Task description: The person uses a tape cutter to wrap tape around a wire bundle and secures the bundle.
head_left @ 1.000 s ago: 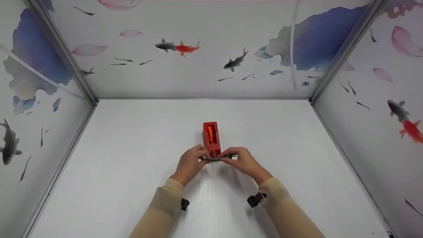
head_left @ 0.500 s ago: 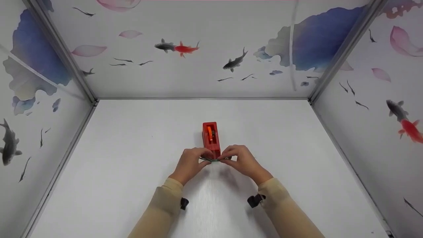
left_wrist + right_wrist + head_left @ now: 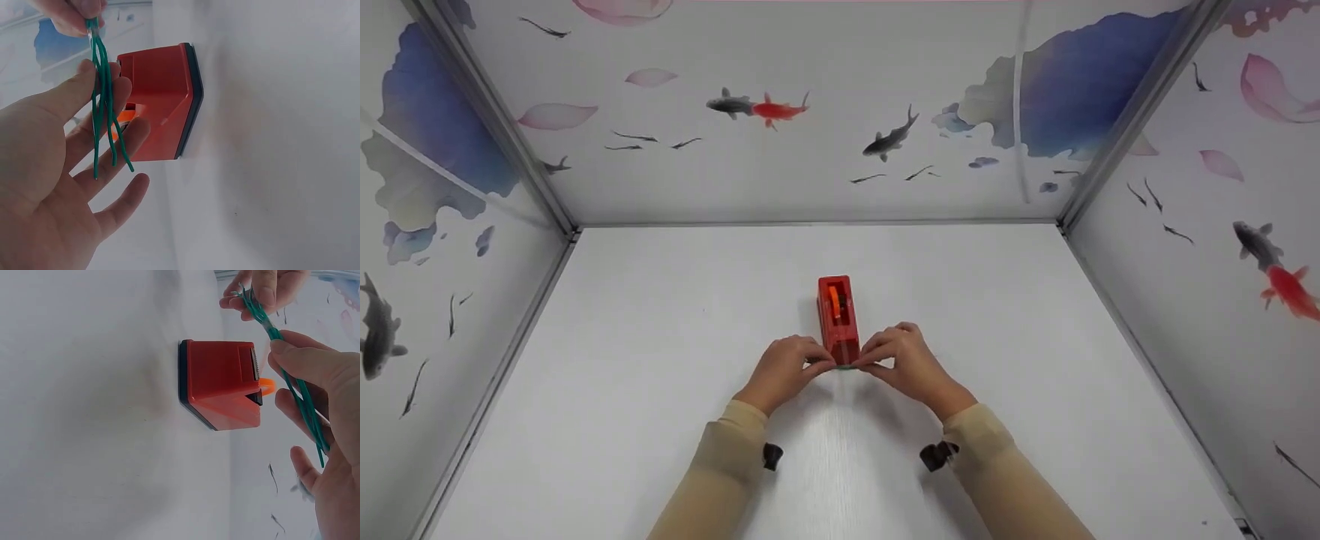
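Both hands meet at the near end of a red tape dispenser (image 3: 844,335), which stands on the white table. My left hand (image 3: 784,369) pinches a bundle of thin green wires (image 3: 104,56) between thumb and forefinger, its other fingers loosely spread in the left wrist view. From the other side my right hand (image 3: 911,369) pinches the same green wires (image 3: 310,410). A shiny clear band, like tape, wraps the bundle between the hands. Loose strands fan out from both ends. The head view hides most of the bundle behind the fingers.
An orange tape core (image 3: 268,386) sits in the dispenser, and a toothed cutting edge (image 3: 255,363) shows in the right wrist view. Printed panels with fish and petals (image 3: 780,112) wall the white table (image 3: 660,300) at the back and sides.
The left hand has shifted slightly left and the right hand's fingers have risen a little. Green strand ends that showed beside the hands are now hidden in the head view. The dispenser stays put.
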Demonstrator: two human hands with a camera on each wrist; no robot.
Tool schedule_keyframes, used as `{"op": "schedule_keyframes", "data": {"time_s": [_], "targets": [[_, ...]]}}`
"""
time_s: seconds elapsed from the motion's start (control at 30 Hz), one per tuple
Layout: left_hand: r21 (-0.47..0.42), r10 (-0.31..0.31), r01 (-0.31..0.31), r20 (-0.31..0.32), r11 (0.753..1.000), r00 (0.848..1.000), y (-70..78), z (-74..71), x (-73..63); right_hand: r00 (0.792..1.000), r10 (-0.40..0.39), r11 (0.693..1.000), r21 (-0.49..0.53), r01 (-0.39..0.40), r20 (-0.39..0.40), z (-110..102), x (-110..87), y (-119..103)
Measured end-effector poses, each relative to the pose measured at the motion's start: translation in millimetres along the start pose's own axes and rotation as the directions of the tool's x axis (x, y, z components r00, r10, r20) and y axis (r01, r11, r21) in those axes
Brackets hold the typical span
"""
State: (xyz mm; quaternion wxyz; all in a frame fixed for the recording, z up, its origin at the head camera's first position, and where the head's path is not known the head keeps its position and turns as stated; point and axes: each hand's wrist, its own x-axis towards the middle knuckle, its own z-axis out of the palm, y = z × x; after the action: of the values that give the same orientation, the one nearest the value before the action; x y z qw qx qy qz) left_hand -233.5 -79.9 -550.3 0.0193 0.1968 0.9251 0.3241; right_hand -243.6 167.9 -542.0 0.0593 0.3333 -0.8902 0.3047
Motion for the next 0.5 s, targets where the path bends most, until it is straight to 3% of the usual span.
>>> {"op": "schedule_keyframes", "data": {"time_s": [0.3, 0.5], "targets": [[-0.08, -0.006, 0.006, 0.004, 0.997, 1.0, -0.1, -1.7, -1.6, 0.999, 0.034, 0.988, -0.152, -0.032, 0.01, -0.8, 3.9, -6.8], [-0.006, 0.02, -0.02, -0.038, 1.0, 0.999, 1.9, -1.7, -2.3, 0.995, 0.085, 0.979, -0.189, -0.074, 0.048, -2.6, 6.3, -12.0]]}}
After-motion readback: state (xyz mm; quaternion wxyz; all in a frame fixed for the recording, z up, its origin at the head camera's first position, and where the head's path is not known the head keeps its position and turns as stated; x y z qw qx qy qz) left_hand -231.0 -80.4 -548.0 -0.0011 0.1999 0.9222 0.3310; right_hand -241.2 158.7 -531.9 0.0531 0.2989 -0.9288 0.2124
